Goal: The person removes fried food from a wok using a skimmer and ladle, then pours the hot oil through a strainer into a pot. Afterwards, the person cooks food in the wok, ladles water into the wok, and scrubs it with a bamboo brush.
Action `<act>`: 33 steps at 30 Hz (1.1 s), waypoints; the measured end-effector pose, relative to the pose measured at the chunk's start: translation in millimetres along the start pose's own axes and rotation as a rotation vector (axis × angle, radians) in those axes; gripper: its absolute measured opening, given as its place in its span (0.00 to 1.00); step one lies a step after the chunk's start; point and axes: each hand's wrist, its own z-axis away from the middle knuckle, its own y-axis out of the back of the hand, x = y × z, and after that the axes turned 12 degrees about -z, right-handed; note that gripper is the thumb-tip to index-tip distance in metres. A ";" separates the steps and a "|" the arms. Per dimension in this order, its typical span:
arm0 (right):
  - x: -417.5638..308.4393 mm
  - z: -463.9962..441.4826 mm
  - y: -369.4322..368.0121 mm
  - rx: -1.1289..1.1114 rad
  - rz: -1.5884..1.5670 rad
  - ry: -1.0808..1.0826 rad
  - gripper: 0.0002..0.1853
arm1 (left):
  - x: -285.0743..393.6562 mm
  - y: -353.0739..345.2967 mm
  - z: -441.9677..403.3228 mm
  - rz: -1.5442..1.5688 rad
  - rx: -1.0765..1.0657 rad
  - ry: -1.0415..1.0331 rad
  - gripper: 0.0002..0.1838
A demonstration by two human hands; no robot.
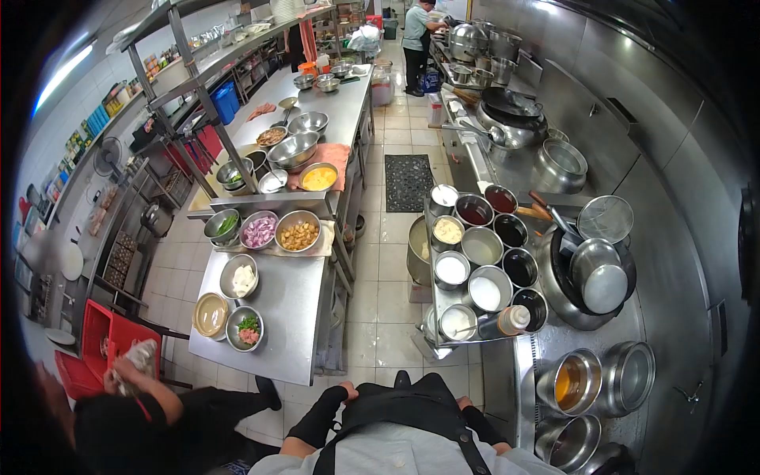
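Note:
My left hand (348,390) hangs at the left side of the black apron (396,412), its fingers curled; whether it holds anything is too small to tell. At the apron's right side is my right hand (465,403), partly covered by a dark sleeve, with its fingers hard to make out. Both hands are low, close to the body and apart from the counters. Left of them, a steel table (289,348) bears a bowl of greens and pink pieces (248,329), a bowl with a white lump (240,276) and a tan bowl (211,315).
A co-worker in black (134,427) handles a cloth beside red chairs (79,372) at the lower left. Another person (416,43) stands far back. On the right are seasoning pots (484,246), a wok (586,277) and a pot of orange liquid (571,382). A dark mat (408,183) lies ahead.

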 end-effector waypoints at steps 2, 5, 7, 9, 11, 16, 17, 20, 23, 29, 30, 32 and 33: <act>-20.8 15.9 12.2 0.006 -0.028 -0.038 0.16 | 8.4 5.9 8.3 -0.052 0.012 -0.018 0.17; -40.2 27.2 22.4 0.012 -0.076 -0.067 0.18 | 12.7 9.3 11.2 -0.060 -0.017 -0.017 0.18; -48.5 30.1 26.2 0.018 -0.113 -0.070 0.18 | 20.7 15.0 20.6 -0.077 -0.021 -0.018 0.18; -55.7 36.2 29.4 0.030 -0.153 -0.068 0.19 | 27.0 19.0 30.2 -0.089 -0.018 -0.021 0.17; -33.3 9.2 15.9 0.032 -0.058 0.030 0.19 | 31.8 21.9 37.7 -0.098 -0.008 -0.025 0.17; 1.2 -21.5 -4.2 0.023 -0.101 0.050 0.19 | 25.7 16.4 30.4 -0.052 -0.028 -0.010 0.17; 2.4 -21.7 -5.5 0.039 -0.109 0.048 0.19 | 20.8 13.1 23.2 -0.057 -0.026 -0.021 0.17; -8.4 -9.6 -0.1 0.029 -0.087 0.030 0.19 | 21.1 13.7 25.3 -0.084 -0.016 -0.014 0.18; 1.1 -18.9 -3.0 0.003 -0.085 0.017 0.20 | 24.2 16.5 31.8 -0.120 0.009 -0.013 0.18; -7.6 -8.2 2.4 0.009 -0.089 0.006 0.19 | 22.2 15.7 30.4 -0.071 -0.008 0.012 0.18; -5.5 -9.4 2.0 0.008 -0.087 0.002 0.18 | 23.4 17.1 33.0 -0.071 -0.013 0.008 0.18; 3.2 -18.1 -1.6 -0.014 -0.087 0.052 0.17 | 24.2 18.5 35.7 -0.071 -0.022 -0.001 0.17; 11.1 -24.5 -4.4 -0.025 -0.086 0.076 0.17 | 24.1 18.2 35.8 -0.070 -0.017 -0.003 0.17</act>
